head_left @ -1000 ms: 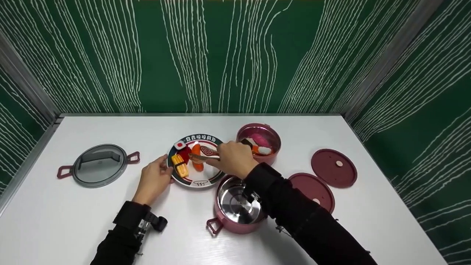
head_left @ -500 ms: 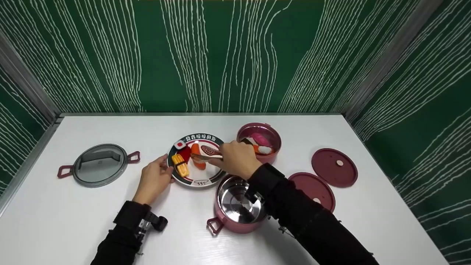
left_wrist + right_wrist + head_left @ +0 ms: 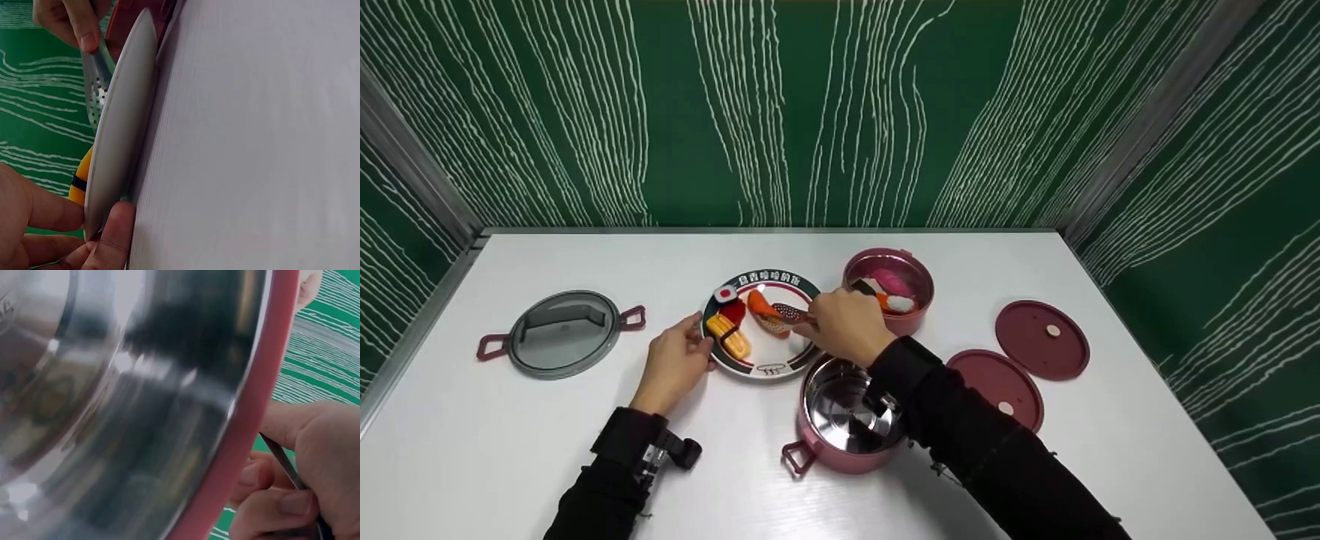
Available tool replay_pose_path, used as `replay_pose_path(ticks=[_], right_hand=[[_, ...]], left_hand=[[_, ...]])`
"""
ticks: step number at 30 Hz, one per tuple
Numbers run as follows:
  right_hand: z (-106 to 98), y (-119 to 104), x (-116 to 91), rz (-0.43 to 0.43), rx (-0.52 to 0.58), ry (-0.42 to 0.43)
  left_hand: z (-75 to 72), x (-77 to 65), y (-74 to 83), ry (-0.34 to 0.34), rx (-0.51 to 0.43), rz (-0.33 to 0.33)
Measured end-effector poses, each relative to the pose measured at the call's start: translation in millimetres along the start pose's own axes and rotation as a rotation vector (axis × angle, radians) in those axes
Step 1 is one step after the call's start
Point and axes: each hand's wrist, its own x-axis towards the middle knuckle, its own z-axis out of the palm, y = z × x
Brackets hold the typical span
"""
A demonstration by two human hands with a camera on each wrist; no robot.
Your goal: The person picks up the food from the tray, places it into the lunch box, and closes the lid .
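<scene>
My left hand [image 3: 676,364] pinches the left rim of a round patterned plate [image 3: 791,356]; the left wrist view shows fingers on both sides of its edge. Metal tongs with perforated ends [image 3: 789,313] are gripped in my right hand [image 3: 847,322], which reaches over the plate's right side. Their ends overlap the lower part of an orange toy sushi piece [image 3: 761,302]. To its left on the plate lie a yellow piece with a black band [image 3: 727,335], a red piece [image 3: 732,310] and a white roll with a red centre [image 3: 725,294]. In the right wrist view, fingers hold the tongs' handle [image 3: 286,464].
A pink pot with a steel inside [image 3: 851,461] stands right below the plate. Behind my right hand is a pink bowl [image 3: 911,322] containing toy sushi. Two dark red lids [image 3: 1031,341] lie at the right. At the left rests a glass lid [image 3: 562,352] with two handles.
The orange piece has turned on the plate, its upper end swinging left, and the tongs have shifted slightly right with it. The yellow piece is tilted a little more. The left hand stays put.
</scene>
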Motion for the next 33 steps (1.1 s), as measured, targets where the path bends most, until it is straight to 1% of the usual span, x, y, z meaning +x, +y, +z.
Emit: replay_pose_path(ticks=[5,11,15,21,25,30,33], right_hand=[[-6,11,-6,-0.002,0.023,0.050],[-20,26,-18,0.016,0.071,0.065],[-30,36,-30,0.003,0.093,0.084],[-41,52,-53,-0.026,0.147,0.124],[-47,62,-72,-0.051,0.164,0.151],[-53,74,-96,-0.050,0.196,0.144],[-58,79,-110,-0.042,0.210,0.117]], left_hand=[[2.2,-0.2,1.1,0.003,-0.005,0.008],[4.9,0.5,0.0,0.007,-0.020,0.009],[4.2,1.5,-1.5,0.008,-0.010,0.004],[3.1,1.3,-1.7,-0.001,-0.014,0.007],[1.8,0.8,-0.7,0.000,-0.014,0.014],[-0.3,-0.8,0.0,0.000,0.000,0.021],[-1.6,-1.4,-0.4,0.005,0.005,0.022]])
